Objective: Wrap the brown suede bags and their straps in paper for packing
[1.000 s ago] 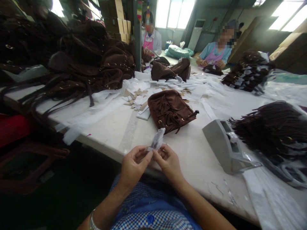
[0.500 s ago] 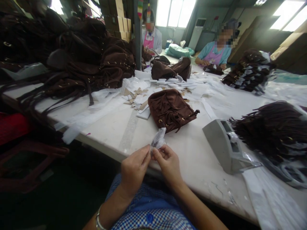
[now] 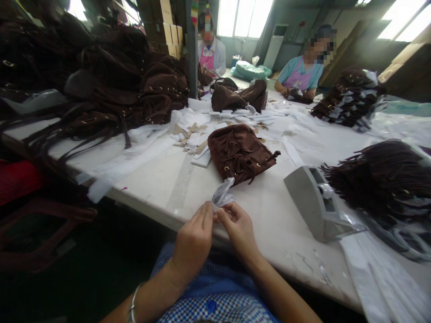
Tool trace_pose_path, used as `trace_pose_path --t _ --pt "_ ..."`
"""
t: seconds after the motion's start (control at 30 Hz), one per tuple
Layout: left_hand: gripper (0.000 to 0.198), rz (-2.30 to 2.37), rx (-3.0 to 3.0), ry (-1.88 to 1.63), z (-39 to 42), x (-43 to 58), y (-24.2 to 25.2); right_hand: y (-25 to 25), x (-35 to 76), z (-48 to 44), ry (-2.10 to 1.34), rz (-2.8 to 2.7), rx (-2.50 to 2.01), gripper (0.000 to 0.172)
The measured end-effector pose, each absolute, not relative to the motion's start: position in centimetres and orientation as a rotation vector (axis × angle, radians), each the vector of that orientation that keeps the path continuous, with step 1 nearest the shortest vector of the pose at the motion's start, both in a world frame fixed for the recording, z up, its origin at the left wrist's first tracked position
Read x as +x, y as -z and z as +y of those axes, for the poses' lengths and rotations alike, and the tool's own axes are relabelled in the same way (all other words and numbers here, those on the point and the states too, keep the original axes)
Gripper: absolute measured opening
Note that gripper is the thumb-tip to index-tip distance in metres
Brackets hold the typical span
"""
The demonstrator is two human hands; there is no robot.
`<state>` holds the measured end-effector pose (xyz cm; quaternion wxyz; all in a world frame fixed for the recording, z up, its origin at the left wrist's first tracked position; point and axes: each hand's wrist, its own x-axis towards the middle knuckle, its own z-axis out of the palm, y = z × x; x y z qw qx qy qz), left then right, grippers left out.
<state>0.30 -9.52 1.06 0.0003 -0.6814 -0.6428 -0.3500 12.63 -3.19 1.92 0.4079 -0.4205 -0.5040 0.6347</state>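
Note:
My left hand and my right hand meet at the table's near edge, fingers closed on a crumpled piece of thin white wrapping. The wrapping sticks up between my fingertips; what it covers, if anything, I cannot make out. Its upper tip reaches the lower edge of a brown fringed bag, which lies on the white table just beyond my hands. Brass-coloured rings and a drawstring cord show on the bag.
A grey tape dispenser stands at right, beside a heap of dark fringed tassels. Brown bags are piled at left. Cardboard scraps lie behind the fringed bag. Two people sit across the table. A stool stands at lower left.
My left hand has turned, its fingers now straighter and pressed together against the wrapping. The wrapping looks more spread at its top. The brown bag has stayed in place.

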Motion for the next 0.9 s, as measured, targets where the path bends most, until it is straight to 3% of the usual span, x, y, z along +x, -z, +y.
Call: trace_pose_path --t 0.17,0.3,0.43,0.63,0.73,0.8,0.9 --pt "0.038 -2.047 -2.155 1.302 -9.3 -0.3 -1.6 -2.1 13.1 -3.1 -1.559 -1.315 -1.068 0.031" --pt "0.027 -2.395 -2.087 1.902 -8.1 -1.3 -3.2 -2.9 13.9 -2.5 -1.619 -1.318 -1.019 0.029" --pt "0.030 -2.541 -2.184 2.447 -6.6 -1.6 -4.7 -3.2 14.3 -2.0 -1.673 -1.292 -0.947 0.029" --pt "0.042 -2.806 -2.055 2.374 -5.9 -1.1 -3.7 -3.2 14.6 -2.6 -1.613 -1.352 -0.959 0.035" --pt "0.049 -2.957 -1.959 2.160 -5.5 -1.2 -2.1 -4.0 17.5 -2.3 -1.266 -1.596 -1.031 0.029" --pt "0.052 -3.020 -1.887 2.049 -5.3 -1.4 -1.2 -4.8 21.5 -1.9 -0.812 -1.719 -1.153 0.022" --pt "0.052 -3.048 -1.830 1.970 -5.2 -1.7 -0.1 -6.1 29.7 -0.8 -0.215 -1.662 -1.371 0.026"
